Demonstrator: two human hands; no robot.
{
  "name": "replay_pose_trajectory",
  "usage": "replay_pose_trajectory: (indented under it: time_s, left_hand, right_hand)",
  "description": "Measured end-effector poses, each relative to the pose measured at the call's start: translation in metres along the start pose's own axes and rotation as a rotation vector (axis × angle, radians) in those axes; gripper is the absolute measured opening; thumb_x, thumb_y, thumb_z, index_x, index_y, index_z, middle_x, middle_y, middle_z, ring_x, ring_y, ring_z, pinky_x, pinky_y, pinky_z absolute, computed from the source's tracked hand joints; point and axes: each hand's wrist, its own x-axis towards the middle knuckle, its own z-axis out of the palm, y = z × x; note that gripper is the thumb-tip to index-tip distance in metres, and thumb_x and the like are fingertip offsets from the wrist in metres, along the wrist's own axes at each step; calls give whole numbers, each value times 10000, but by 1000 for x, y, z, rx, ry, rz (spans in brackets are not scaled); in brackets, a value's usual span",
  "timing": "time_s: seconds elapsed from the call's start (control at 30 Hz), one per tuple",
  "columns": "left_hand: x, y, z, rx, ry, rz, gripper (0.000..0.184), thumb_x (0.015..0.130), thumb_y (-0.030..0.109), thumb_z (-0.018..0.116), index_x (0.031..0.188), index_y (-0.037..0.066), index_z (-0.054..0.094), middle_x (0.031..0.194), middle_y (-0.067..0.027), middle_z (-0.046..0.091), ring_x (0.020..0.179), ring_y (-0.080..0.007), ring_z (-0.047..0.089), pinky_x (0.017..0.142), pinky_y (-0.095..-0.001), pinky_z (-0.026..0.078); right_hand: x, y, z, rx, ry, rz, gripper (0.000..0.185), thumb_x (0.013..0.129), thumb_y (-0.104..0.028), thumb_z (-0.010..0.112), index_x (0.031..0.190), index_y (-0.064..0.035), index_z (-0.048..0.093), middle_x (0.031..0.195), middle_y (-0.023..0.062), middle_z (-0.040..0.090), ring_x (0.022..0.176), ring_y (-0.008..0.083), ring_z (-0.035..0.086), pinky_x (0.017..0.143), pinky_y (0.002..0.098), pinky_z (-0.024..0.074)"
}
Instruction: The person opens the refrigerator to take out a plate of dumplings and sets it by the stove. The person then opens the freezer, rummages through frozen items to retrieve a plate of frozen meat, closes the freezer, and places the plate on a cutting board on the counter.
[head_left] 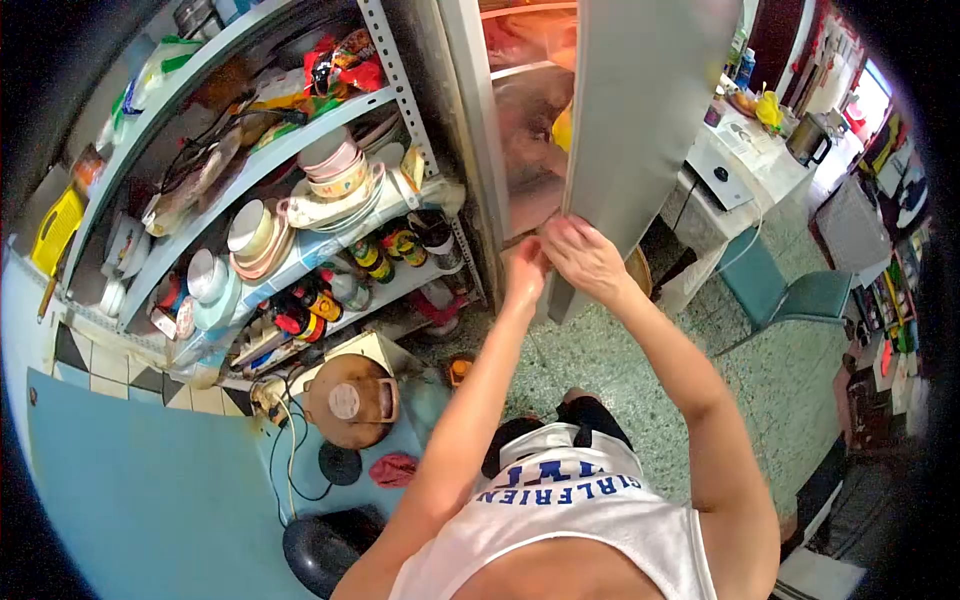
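Note:
A tall grey-white door (pixel 640 130) stands ajar in front of a refrigerator compartment (pixel 530 120) with reddish and orange bags and a bit of yellow inside. Both hands meet low in the opening, by the door's inner edge. My left hand (pixel 526 272) has its fingers bent upward beside my right hand; what it holds, if anything, is hidden. My right hand (pixel 585 262) lies over the door's edge, its fingers curled together and touching the left fingertips. Whatever is between the two hands is too small to make out.
Metal shelves (pixel 400 100) on the left hold stacked bowls (pixel 335 165), plates and bottles. Below them are a round brown-lidded pot (pixel 350 402) and cables. To the right stand a white table (pixel 745 150) with a kettle (pixel 808 138) and a green chair (pixel 770 285) on the speckled floor.

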Motion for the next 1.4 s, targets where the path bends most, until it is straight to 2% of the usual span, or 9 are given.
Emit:
replay_pose_trajectory:
  time_s: [0.3, 0.37, 0.47, 0.7, 0.9, 1.1, 1.2, 1.3, 1.4]
  left_hand:
    - [23, 7, 27, 78, -234, -78, 244, 841, 159, 504, 1034, 13, 533, 902, -48, 581, 817, -126, 545, 748, -278, 449]
    - [38, 10, 32, 105, -263, -61, 245, 839, 158, 503, 1038, 17, 531, 907, -55, 579, 808, -132, 549, 748, -275, 450]
    - [56, 24, 51, 106, -185, -112, 248, 836, 173, 501, 1040, 34, 532, 910, -56, 577, 787, -142, 560, 728, -269, 448]
    - [122, 51, 83, 154, -185, 39, 218, 834, 153, 495, 1005, 26, 545, 901, -48, 580, 753, -133, 566, 664, -259, 440]
    - [170, 60, 92, 149, -113, 63, 219, 829, 157, 488, 998, 31, 550, 926, -48, 572, 754, -123, 568, 655, -239, 438]
    - [205, 56, 99, 178, -117, 52, 210, 838, 162, 499, 1011, 52, 544, 955, -34, 568, 823, -123, 553, 697, -245, 447]
    - [214, 36, 92, 228, -149, -12, 206, 837, 164, 502, 1002, 51, 551, 956, -29, 566, 825, -124, 549, 718, -257, 443]
    - [221, 15, 79, 284, -77, -72, 206, 836, 156, 498, 1007, 54, 553, 963, -29, 567, 826, -123, 549, 726, -261, 441]
    - [232, 15, 70, 323, 22, -23, 201, 824, 122, 504, 1001, 48, 565, 947, -31, 575, 820, -114, 542, 715, -251, 438]
  right_hand:
    - [-77, 11, -35, -140, 423, 256, 217, 685, -162, 623, 896, -212, 644, 1050, -43, 529, 921, 79, 511, 808, 248, 332]
    - [-86, 13, -54, -184, 555, 529, 211, 612, -228, 722, 796, -197, 624, 924, -17, 525, 818, 139, 520, 842, 344, 358]
    - [-107, 28, -81, -145, 644, 669, 587, 620, -236, 746, 1091, -89, 428, 1136, 109, 371, 1013, 271, 422, 885, 436, 350]
    - [-125, 49, -114, 70, 844, 1200, 629, 778, -154, 552, 1277, 23, 213, 1305, 154, 278, 1140, 266, 344, 949, 376, 284]
    - [-147, 94, -135, 150, 1124, 1506, 467, 820, -124, 451, 1242, 31, 325, 1274, 153, 348, 1122, 251, 375, 953, 372, 298]
    - [-196, 137, -124, 25, 1180, 1614, 388, 884, -176, 390, 1217, 24, 373, 1270, 172, 351, 1147, 254, 376, 972, 361, 289]
    - [-233, 154, -117, -121, 1044, 1429, 415, 899, -215, 347, 1228, 37, 364, 1243, 171, 391, 1128, 254, 402, 969, 372, 306]
    - [-225, 158, -117, -409, 743, 1563, 446, 880, -224, 368, 1240, 38, 349, 1219, 175, 425, 1119, 264, 420, 955, 386, 336]
    - [-173, 169, -111, -622, 1021, 1296, 397, 836, -234, 436, 1122, 41, 426, 1122, 213, 487, 1032, 309, 478, 895, 419, 398]
